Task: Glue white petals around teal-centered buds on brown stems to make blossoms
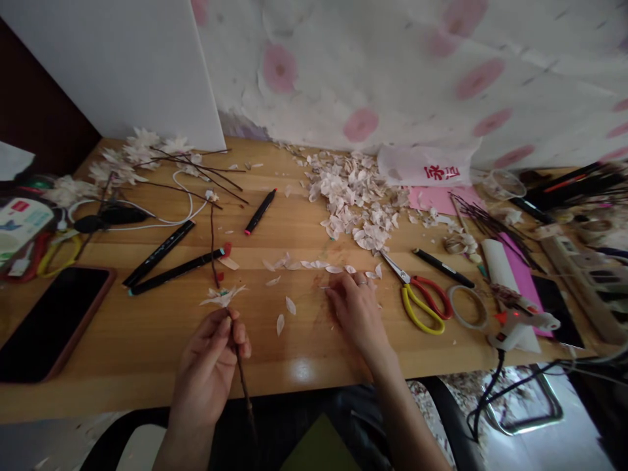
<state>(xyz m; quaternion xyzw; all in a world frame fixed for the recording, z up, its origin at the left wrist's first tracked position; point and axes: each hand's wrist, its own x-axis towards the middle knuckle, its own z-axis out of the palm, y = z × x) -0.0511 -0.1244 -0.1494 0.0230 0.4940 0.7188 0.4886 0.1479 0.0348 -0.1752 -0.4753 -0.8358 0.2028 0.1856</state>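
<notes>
My left hand (210,356) is closed around a thin brown twig (244,379). At the twig's top, just above my fingers, whitish petals spread out as a flower (224,297). My right hand (357,311) is low over the table, its thumb and forefinger together at a small pale petal (324,288), most of which the fingers cover. Just beyond that hand runs a row of loose petals (314,264). Other single petals (290,305) lie between my two hands. Scissors (417,294) with red and yellow handles lie to the right of my right hand.
A large petal heap (353,190) covers the back middle. Several black markers (260,211) lie about. Finished flower branches (147,154) and a phone (53,324) are at left. At right are a tape roll (467,306), a glue gun (515,324) with its cord, and bare twigs (490,226).
</notes>
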